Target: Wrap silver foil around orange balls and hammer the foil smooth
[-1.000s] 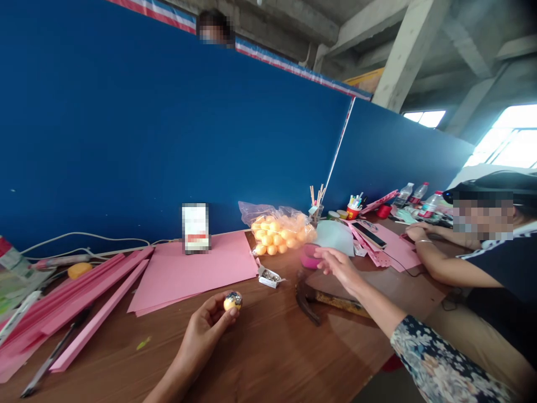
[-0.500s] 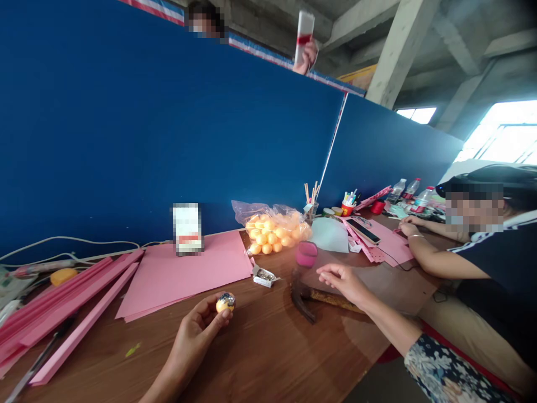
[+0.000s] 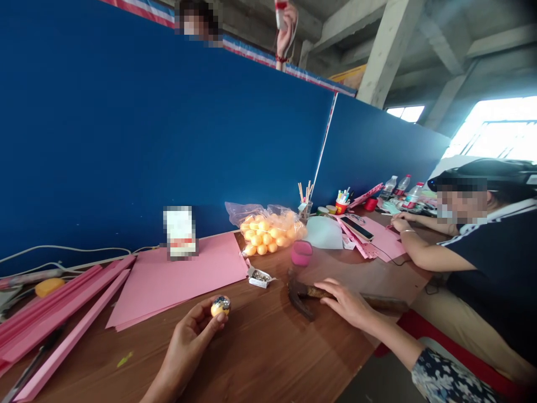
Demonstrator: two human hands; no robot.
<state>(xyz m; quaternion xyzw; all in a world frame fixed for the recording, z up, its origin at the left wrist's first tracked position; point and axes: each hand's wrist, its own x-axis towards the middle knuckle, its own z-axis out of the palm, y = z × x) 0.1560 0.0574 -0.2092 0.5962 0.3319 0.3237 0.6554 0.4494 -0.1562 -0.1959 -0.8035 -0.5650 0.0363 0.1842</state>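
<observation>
My left hand (image 3: 188, 338) pinches a small yellow-orange ball (image 3: 221, 307) between thumb and fingers. Silver, shiny pieces cover the ball's top. Over the wooden handle of a claw hammer (image 3: 299, 298) lies my right hand (image 3: 350, 307), with its fingers stretched out and apart; whether they press on the handle I cannot tell. The hammer lies flat on the brown table (image 3: 251, 347), its dark head to the left of that hand. Between the two hands, farther back, sits a small open box of shiny metal pieces (image 3: 260, 276).
A clear bag of orange balls (image 3: 268, 232) stands by the blue partition (image 3: 176, 123), near a pink container (image 3: 302, 253). Pink sheets (image 3: 188, 274) and strips (image 3: 71, 330) lie left. Another person (image 3: 482, 246) sits at right; a raised hand (image 3: 286, 28) shows above the partition.
My right hand has come down from near the pink container to the hammer handle. My left hand still holds the ball. Above the partition, a hand with a white-and-red object has appeared.
</observation>
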